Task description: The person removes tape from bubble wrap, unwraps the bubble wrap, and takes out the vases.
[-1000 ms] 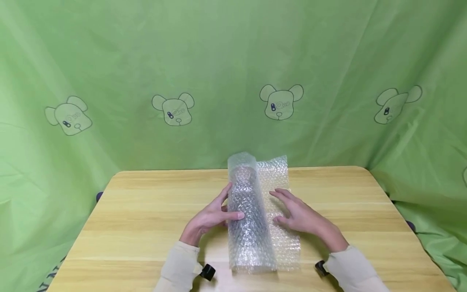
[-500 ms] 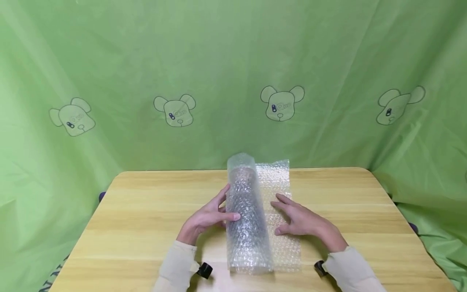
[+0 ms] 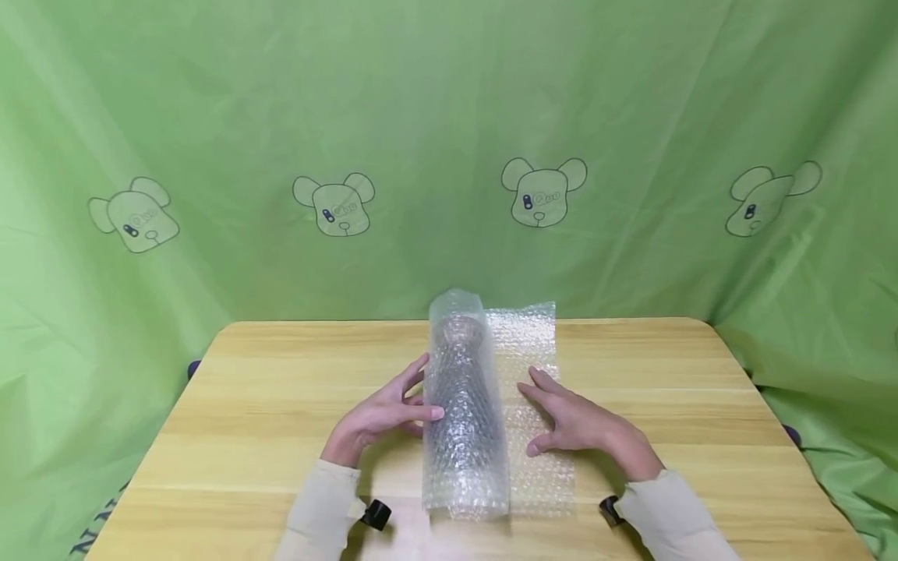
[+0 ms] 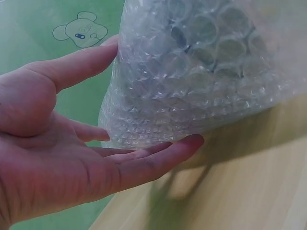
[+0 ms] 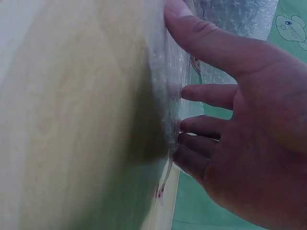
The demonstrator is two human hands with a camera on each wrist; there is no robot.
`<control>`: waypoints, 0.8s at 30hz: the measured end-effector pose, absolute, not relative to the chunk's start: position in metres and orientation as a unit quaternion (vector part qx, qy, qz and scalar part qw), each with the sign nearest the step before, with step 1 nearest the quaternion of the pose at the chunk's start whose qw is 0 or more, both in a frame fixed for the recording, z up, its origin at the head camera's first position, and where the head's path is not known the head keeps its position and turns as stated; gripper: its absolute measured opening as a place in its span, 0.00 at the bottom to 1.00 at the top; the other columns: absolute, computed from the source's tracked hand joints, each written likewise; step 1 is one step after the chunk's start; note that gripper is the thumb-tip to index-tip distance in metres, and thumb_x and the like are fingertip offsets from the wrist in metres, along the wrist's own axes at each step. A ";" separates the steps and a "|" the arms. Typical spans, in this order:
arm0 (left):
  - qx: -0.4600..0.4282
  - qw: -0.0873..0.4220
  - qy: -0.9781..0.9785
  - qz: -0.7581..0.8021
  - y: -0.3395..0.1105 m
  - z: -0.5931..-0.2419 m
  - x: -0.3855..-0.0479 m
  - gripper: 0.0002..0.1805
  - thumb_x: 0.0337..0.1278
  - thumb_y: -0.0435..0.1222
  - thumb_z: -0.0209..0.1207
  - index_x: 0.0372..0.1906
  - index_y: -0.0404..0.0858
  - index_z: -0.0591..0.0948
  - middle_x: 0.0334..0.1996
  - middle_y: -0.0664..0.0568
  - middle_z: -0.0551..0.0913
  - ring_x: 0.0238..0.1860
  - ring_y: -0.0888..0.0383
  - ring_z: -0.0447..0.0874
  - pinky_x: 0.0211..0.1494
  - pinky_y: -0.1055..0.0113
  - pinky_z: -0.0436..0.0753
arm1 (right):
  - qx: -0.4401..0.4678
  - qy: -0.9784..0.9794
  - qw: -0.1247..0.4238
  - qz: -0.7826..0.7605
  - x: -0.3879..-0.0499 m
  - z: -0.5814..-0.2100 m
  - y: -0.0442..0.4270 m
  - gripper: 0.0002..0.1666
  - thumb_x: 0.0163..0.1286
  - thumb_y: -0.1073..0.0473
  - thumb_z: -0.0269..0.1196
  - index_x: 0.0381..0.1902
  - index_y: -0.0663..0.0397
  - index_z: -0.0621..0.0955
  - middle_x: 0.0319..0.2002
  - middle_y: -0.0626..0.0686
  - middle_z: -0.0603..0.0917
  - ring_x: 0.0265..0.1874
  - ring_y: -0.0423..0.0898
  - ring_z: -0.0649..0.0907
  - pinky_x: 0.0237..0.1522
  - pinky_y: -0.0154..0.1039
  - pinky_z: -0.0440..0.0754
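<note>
A bottle-shaped thing (image 3: 459,389) lies inside a roll of clear bubble wrap (image 3: 466,487), its narrow neck pointing to the far edge. Through the layers its exact kind is unclear. My left hand (image 3: 382,413) is at the roll's left side, thumb on top and fingers low beside it; in the left wrist view these fingers (image 4: 144,165) look fairly straight. To the right of the roll, a flat loose end of the wrap (image 3: 533,343) spreads on the table. My right hand (image 3: 585,421) rests on this sheet with spread fingers, apart from the roll.
The wooden table (image 3: 281,405) has rounded far corners. Behind and beside it hangs a green curtain (image 3: 435,101) printed with bear heads. A black wrist camera (image 3: 376,514) is strapped by the left sleeve (image 3: 319,506), and another (image 3: 610,510) by the right sleeve.
The wrapped roll has shifted left, with my left hand moving along beside it, and more flat wrap shows on its right. My right hand has barely moved on the sheet.
</note>
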State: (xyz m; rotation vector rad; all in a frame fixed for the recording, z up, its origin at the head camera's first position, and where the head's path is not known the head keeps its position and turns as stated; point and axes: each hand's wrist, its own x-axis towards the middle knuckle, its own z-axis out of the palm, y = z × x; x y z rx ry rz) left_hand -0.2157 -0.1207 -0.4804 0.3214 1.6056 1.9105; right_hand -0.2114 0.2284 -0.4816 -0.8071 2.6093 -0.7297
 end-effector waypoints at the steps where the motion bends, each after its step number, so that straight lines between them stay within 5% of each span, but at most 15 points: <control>1: 0.124 0.308 0.607 0.722 -0.122 -0.480 -0.215 0.61 0.59 0.25 0.67 0.84 0.50 0.38 0.82 0.38 0.36 0.68 0.36 0.72 0.59 0.45 0.84 | -0.282 0.911 0.157 -0.256 -0.211 -0.482 0.229 0.62 0.56 0.45 0.78 0.77 0.69 0.61 0.79 0.74 0.43 0.77 0.71 0.52 0.74 0.65 0.56; 9: 0.137 0.289 0.638 0.701 -0.127 -0.473 -0.208 0.55 0.64 0.28 0.65 0.84 0.44 0.40 0.81 0.34 0.45 0.70 0.34 0.69 0.59 0.45 0.84 | -0.287 0.909 0.153 -0.260 -0.210 -0.484 0.229 0.61 0.56 0.47 0.78 0.77 0.70 0.60 0.79 0.74 0.43 0.77 0.72 0.51 0.75 0.65 0.55; 18: 0.197 0.140 0.861 0.448 -0.102 -0.414 -0.168 0.46 0.69 0.49 0.62 0.82 0.38 0.55 0.82 0.37 0.40 0.79 0.34 0.47 0.75 0.33 0.57 | -0.301 0.904 0.150 -0.265 -0.209 -0.486 0.227 0.61 0.58 0.46 0.76 0.77 0.72 0.60 0.78 0.76 0.42 0.76 0.73 0.50 0.75 0.66 0.54; 24: 0.207 0.109 0.914 0.331 -0.069 -0.398 -0.151 0.49 0.68 0.55 0.61 0.82 0.36 0.53 0.82 0.37 0.39 0.80 0.36 0.45 0.77 0.39 0.59 | -0.297 0.904 0.152 -0.269 -0.209 -0.485 0.227 0.61 0.58 0.47 0.76 0.77 0.72 0.59 0.78 0.75 0.41 0.76 0.73 0.49 0.75 0.65 0.53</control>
